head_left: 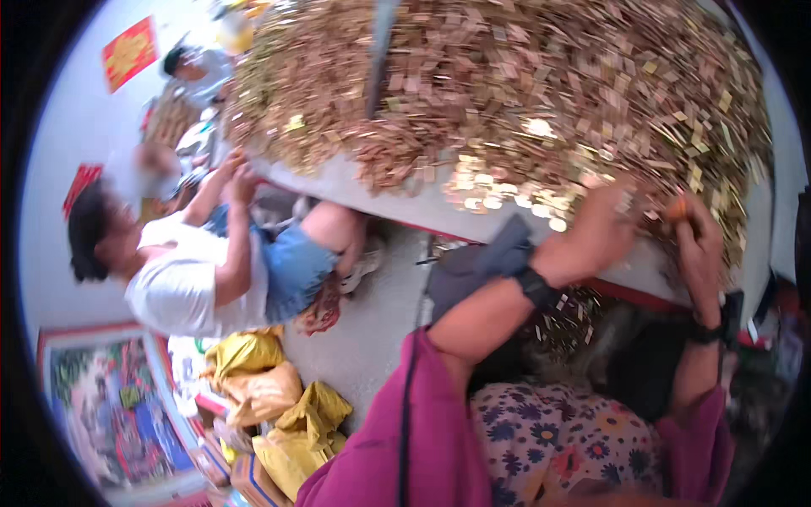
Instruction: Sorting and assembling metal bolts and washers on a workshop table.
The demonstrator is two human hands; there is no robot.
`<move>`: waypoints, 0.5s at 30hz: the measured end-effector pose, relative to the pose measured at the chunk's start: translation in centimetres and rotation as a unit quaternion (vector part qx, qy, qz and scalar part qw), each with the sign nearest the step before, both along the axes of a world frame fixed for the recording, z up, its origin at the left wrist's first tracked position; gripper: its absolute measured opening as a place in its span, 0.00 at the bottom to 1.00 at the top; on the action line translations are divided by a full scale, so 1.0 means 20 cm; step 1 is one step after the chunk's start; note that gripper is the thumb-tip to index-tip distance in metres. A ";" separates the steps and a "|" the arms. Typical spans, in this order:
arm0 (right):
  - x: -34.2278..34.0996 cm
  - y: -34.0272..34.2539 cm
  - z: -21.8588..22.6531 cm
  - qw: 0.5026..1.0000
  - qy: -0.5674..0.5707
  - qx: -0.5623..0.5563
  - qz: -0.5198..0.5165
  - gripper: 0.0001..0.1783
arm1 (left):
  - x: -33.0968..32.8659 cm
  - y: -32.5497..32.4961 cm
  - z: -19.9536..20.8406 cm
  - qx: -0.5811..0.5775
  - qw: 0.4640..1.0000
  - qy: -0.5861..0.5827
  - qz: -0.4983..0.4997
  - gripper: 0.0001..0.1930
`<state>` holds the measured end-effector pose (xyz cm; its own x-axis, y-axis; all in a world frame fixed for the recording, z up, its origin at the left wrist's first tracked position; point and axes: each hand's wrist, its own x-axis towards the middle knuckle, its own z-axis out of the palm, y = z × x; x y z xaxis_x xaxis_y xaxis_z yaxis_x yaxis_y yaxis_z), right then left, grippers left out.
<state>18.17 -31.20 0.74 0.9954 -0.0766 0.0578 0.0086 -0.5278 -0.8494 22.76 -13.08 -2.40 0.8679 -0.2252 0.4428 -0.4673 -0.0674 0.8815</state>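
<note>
Pieces point(541, 76), small and flat, heap across the desk point(414, 209) from 11 to 3 o'clock in the head view. Toward 3 o'clock, the left hand point(600, 226) and right hand point(699, 245) hover near them, too blurred to tell either grip.

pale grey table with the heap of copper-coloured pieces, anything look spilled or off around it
Possibly: small shiny slivers lie below the edge of the pale grey table, apart from the heap of flat copper-coloured pieces on top. They may be spilled, but blur and shadow hide what they rest on.
</note>
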 end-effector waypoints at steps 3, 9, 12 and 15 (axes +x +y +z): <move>0.00 0.09 0.09 0.991 0.001 0.130 -0.024 0.15 | 0.02 0.05 -0.01 0.062 0.978 0.173 -0.099 0.08; 0.03 0.12 0.05 0.982 -0.031 0.187 0.015 0.16 | 0.03 0.11 0.15 0.042 0.955 0.277 -0.101 0.08; 0.02 0.07 0.03 0.975 -0.011 0.217 0.041 0.13 | 0.01 0.07 0.11 -0.022 0.927 0.353 -0.126 0.06; 0.02 0.06 0.02 0.965 0.011 0.253 0.067 0.12 | 0.00 0.06 0.11 -0.021 0.933 0.332 -0.138 0.07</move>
